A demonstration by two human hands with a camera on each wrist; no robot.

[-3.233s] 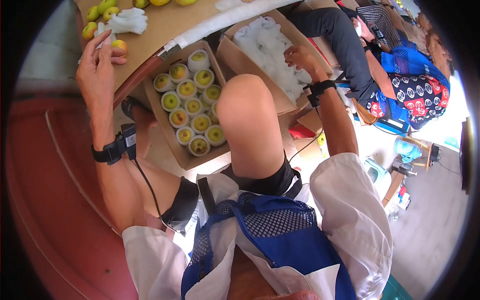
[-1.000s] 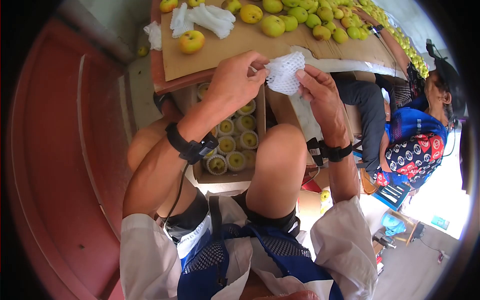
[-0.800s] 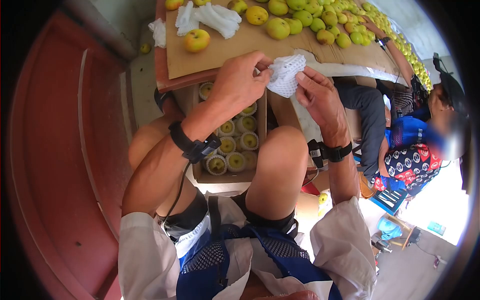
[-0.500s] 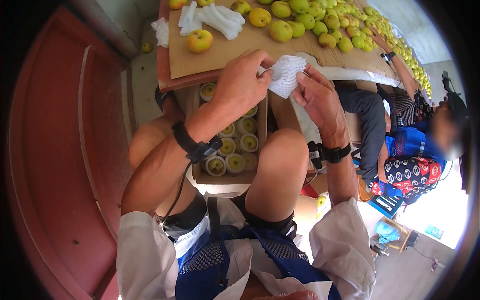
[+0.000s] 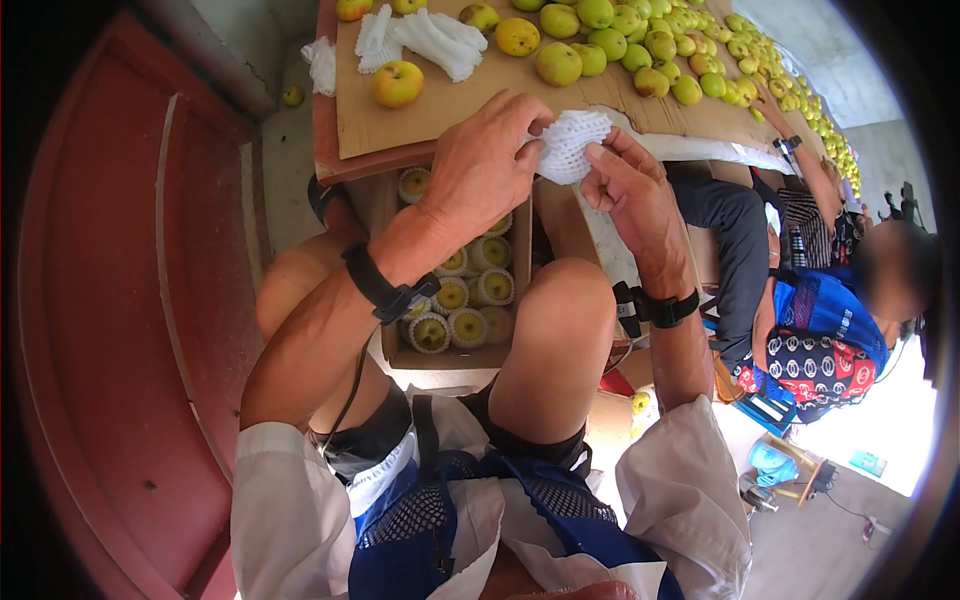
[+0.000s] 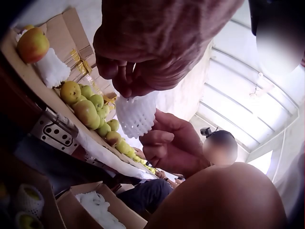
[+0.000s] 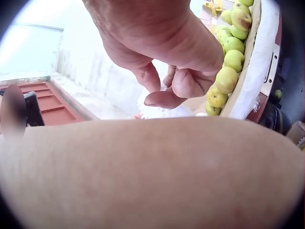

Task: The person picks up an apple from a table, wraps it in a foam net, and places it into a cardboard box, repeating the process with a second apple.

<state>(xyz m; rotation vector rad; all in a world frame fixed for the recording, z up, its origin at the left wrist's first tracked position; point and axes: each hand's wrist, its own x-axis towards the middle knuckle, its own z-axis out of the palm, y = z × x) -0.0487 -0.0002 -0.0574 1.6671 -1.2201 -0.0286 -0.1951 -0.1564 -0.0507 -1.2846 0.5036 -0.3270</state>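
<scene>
Between the two hands, by the near edge of the surface, a white foam mesh net (image 5: 573,148) is held up in the air. The left hand (image 5: 487,160) pinches one side of it at the fingertips; the right hand (image 5: 638,195) grips the opposite side between thumb and curled fingers. Judging by this hold, the step in hand is spreading the net's mouth; no fruit shows through the mesh. The next move would call for an open mouth and one hand freed for an apple. The left forearm (image 5: 325,345) slants inward, the back of its hand turned upward, while the right forearm (image 5: 680,355) stands steeper. Past the hands, on the cardboard-covered surface (image 5: 370,132), lie a round red-and-yellow apple (image 5: 398,84), limp white foam nets (image 5: 448,46) and many round green-yellow apples (image 5: 606,44); lower down stands a brown cardboard box (image 5: 522,245) of netted apples (image 5: 428,333).
</scene>
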